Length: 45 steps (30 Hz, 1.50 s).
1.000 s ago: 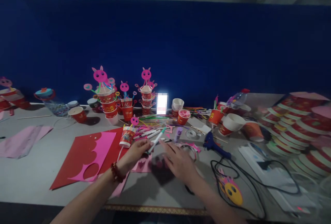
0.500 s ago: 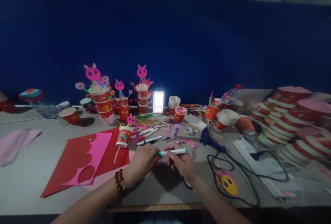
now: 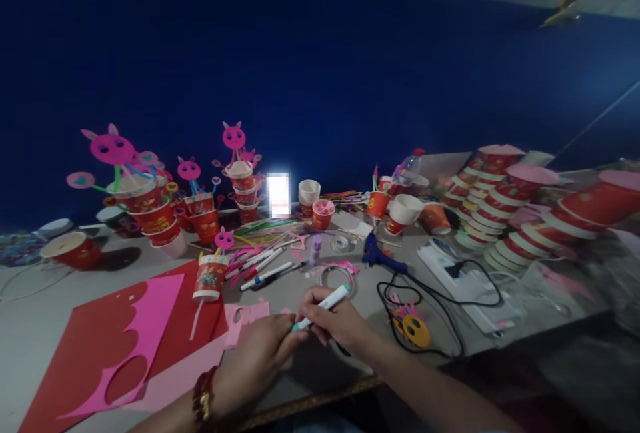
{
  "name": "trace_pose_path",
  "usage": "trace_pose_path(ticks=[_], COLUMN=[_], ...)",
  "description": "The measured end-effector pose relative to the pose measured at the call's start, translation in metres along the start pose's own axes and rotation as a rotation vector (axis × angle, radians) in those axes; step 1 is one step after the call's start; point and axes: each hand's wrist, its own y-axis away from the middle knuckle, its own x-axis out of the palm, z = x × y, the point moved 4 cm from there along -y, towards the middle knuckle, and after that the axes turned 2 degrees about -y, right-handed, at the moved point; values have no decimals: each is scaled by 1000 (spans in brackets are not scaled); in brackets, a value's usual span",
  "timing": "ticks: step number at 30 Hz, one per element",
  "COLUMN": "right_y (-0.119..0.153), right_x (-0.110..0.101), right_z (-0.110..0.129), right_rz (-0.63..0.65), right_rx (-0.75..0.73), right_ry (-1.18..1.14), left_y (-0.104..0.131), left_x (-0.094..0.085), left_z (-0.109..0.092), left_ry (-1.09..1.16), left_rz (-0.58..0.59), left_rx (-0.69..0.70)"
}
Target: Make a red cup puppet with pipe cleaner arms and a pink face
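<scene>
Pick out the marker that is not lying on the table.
The white marker with green ends, gripped in the right hand; the other pens lie on the table.

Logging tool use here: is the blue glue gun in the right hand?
No, the right hand holds a white marker with green ends, and the blue glue gun lies apart from it on the table.

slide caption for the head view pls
Right hand holding a green-ended marker, left hand at its lower end, decorated paper cups and a glue gun beyond.
</scene>
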Motion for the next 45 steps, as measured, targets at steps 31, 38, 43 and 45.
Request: trace_pose_path(ticks=[31, 38, 43, 45], right_y=[33, 0, -19, -25], right_x=[-40, -31, -17, -16], right_z=[-35, -34, -36, -41], right_rz=[-191, -122, -133, -137], right_rx=[141, -5, -111, -111], right_ry=[44, 202, 306, 312], left_y=[35, 31, 27, 27], left_x=[7, 14, 19, 22], left_z=[39, 45, 49, 52], left_ry=[-349, -421, -423, -417], left_rz=[-36, -27, -66, -60], left_rx=[186, 337, 384, 380])
